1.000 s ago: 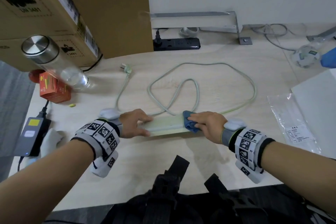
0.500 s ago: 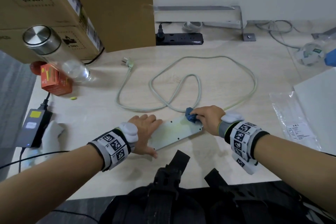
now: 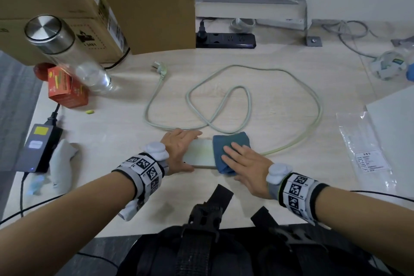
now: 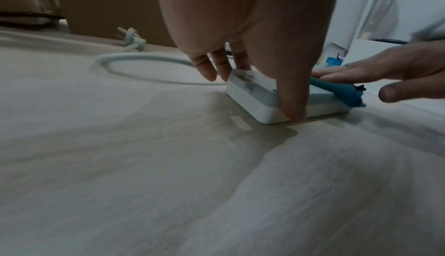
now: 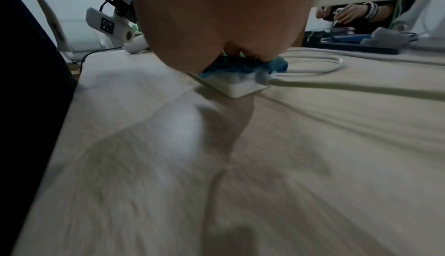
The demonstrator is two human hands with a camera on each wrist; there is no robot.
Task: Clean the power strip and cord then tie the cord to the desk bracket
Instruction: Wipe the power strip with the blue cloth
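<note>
Pale wood-grain desk [image 3: 291,186] was set against a white wall. One white power strip [image 3: 200,154] lay there, gripped at its end by the left hand [image 3: 179,152]; one blue cloth [image 3: 226,148] was pressed upon it by the flat-fingered right hand [image 3: 248,168]. One cord [image 3: 246,101] lay looped beyond the strip, with two cardboard boxes [image 3: 67,2] further back.

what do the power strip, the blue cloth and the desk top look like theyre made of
Power strip: smooth pale hard plastic, by its rounded moulded edges.
Blue cloth: soft fabric; it bunches and drapes under the right hand.
Desk top: light wood-grain surface, probably laminate, slightly glossy.
</note>
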